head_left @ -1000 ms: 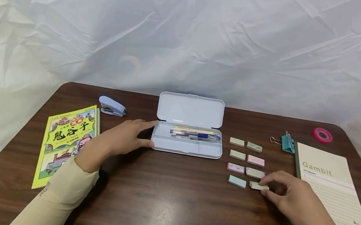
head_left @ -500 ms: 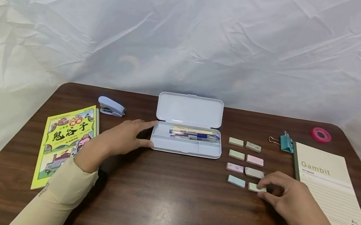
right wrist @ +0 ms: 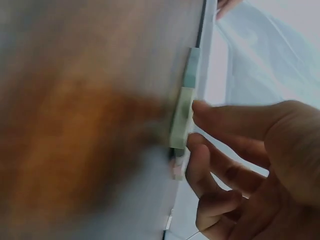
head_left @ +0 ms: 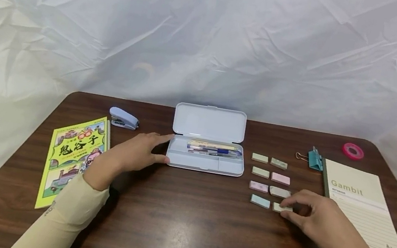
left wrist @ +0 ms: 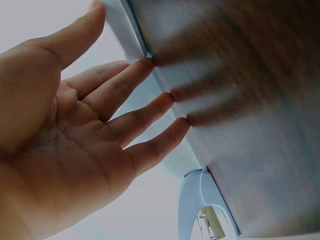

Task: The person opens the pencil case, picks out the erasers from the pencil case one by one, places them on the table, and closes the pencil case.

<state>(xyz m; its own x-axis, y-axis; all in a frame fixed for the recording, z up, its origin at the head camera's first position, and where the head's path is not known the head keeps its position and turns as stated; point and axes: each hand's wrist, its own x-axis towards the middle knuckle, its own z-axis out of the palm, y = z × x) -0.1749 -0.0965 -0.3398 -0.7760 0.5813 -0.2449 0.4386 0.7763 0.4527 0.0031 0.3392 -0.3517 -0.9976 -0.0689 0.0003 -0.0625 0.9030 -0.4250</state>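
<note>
My left hand [head_left: 135, 151] reaches to the left end of a white pencil case [head_left: 192, 161], thumb and index finger touching its edge. In the left wrist view, the fingers [left wrist: 135, 120] are spread and fairly straight, tips down at the table. The case's lid stands up; several pens [head_left: 214, 149] lie in its rear compartment. My right hand [head_left: 319, 221] pinches a pale green eraser [head_left: 277, 207] between thumb and index finger, on the table. Beside it lie a light blue eraser [head_left: 260, 201] and a whitish one [head_left: 279, 192], in two columns of several small erasers.
A yellow comic book [head_left: 76, 156] and a light blue stapler [head_left: 124, 118] lie on the left. To the right are a notebook [head_left: 364, 211], a teal binder clip [head_left: 315, 159] and a pink tape roll [head_left: 352, 151]. A white sheet [head_left: 210, 48] hangs behind the table.
The right hand has shifted slightly left and toward me, the pale green eraser moving a little with it into line beside the blue one. The left hand stays at the case.
</note>
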